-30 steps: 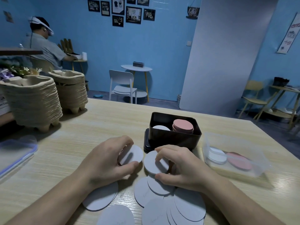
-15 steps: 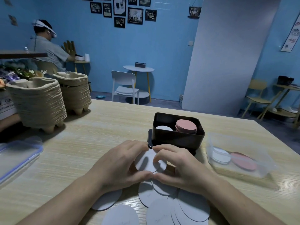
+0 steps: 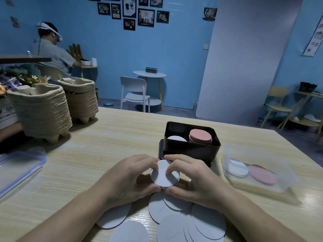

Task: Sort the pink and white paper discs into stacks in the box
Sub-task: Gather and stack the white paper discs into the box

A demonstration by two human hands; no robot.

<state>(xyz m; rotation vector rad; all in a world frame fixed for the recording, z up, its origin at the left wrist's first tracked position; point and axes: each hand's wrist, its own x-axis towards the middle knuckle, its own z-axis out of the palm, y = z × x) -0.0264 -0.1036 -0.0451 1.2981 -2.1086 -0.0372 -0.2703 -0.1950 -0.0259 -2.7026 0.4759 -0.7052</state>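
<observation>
Both hands hold a small stack of white discs [image 3: 164, 173] just above the table, in front of the black box [image 3: 190, 151]. My left hand [image 3: 129, 177] pinches its left edge with fingers and thumb. My right hand [image 3: 194, 179] pinches the right edge the same way. Inside the box a pink disc stack [image 3: 200, 136] stands at the right and a lower white stack [image 3: 176, 138] at the left. Several loose white discs [image 3: 174, 220] lie spread on the table under and behind my hands.
A clear plastic tub [image 3: 258, 173] with white and pink discs sits right of the box. Two stacks of pulp trays [image 3: 43, 110] stand at the far left, a clear lid [image 3: 19, 170] near the left edge. A person sits at the back left.
My two hands, each holding a white disc, came together and merged the discs into one stack held between them.
</observation>
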